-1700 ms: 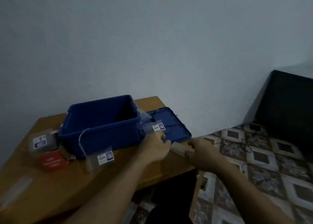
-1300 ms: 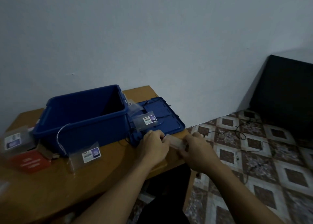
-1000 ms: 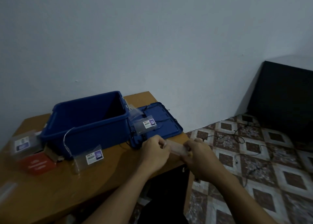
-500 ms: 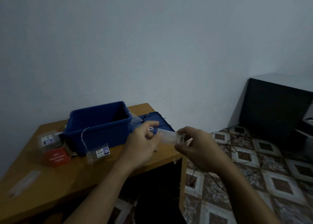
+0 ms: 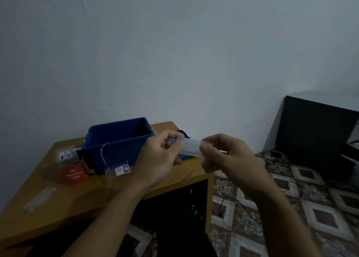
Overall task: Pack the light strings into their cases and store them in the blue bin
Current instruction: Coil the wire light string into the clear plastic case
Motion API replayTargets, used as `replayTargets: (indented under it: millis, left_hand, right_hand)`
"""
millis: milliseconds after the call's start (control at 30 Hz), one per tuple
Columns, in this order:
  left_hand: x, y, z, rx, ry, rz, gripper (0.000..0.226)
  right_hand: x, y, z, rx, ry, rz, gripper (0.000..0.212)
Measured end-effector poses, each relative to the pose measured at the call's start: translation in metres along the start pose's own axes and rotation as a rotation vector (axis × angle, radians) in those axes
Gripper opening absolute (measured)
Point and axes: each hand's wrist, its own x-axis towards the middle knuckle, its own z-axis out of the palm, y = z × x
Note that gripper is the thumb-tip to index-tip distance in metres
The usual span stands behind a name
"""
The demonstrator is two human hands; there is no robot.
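- Mid-frame: left hand (image 5: pixel 161 156) and right hand (image 5: pixel 225 155) each pinch one end of a clear case (image 5: pixel 191 149), held above the table's right edge.
- Lower left: blue bin (image 5: pixel 116 142) stands open on the wooden table (image 5: pixel 68 208), with a labelled case (image 5: pixel 120 170) just in front of it.
- Lower right: patterned tile floor (image 5: pixel 320 218). A plain wall (image 5: pixel 174 53) is behind.

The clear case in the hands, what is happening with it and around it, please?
A person holds a small clear case above the table's edge: the left hand grips one end, the right hand pinches the other. The blue bin stands open on the table. A labelled case and a red box lie in front of the bin, not yet stored. What the held case contains cannot be told.
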Motion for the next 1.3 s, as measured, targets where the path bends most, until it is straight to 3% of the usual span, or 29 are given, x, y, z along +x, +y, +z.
replayTargets:
  millis: [133,233,333,400,500,567,733,900,1000,1167,1300]
  left_hand:
    - [-0.006,0.001,-0.007,-0.080,-0.035,-0.015,0.022]
    - [-0.009,-0.014,-0.015,-0.179,-0.114,-0.076,0.043]
    - [-0.011,-0.030,-0.021,-0.086,-0.184,-0.179,0.052]
    - [-0.015,-0.033,-0.023,0.013,-0.348,-0.222,0.047]
    - [-0.018,-0.028,-0.022,0.237,-0.495,-0.214,0.020]
    - [-0.015,-0.027,-0.022,0.315,-0.469,-0.196,0.017]
    - [-0.007,-0.022,-0.033,-0.057,-0.263,-0.254,0.028]
    - [-0.004,-0.008,-0.035,-0.132,-0.244,-0.309,0.023]
    - [-0.004,-0.006,-0.034,-0.168,-0.229,-0.336,0.033]
    - [-0.007,0.003,-0.028,-0.112,-0.131,-0.288,0.027]
    - [-0.017,0.010,-0.017,-0.108,-0.034,-0.216,0.021]
  right_hand:
    - [-0.002,0.007,0.013,0.242,0.018,0.032,0.014]
    - [-0.002,0.011,0.020,0.377,-0.029,0.059,0.020]
    - [-0.001,0.016,0.024,0.436,-0.038,0.063,0.023]
    - [-0.001,0.018,0.024,0.516,-0.042,0.062,0.028]
    - [-0.002,0.020,0.024,0.601,-0.064,0.067,0.032]
    - [-0.002,0.022,0.023,0.615,-0.094,0.065,0.029]
    - [-0.008,0.026,0.020,0.570,-0.165,0.097,0.028]
    - [-0.010,0.023,0.020,0.450,-0.203,0.067,0.031]
    - [-0.012,0.020,0.018,0.330,-0.185,0.049,0.022]
    - [-0.014,0.019,0.023,0.098,-0.133,0.059,0.014]
    - [-0.012,0.021,0.034,-0.020,0.010,0.026,0.013]
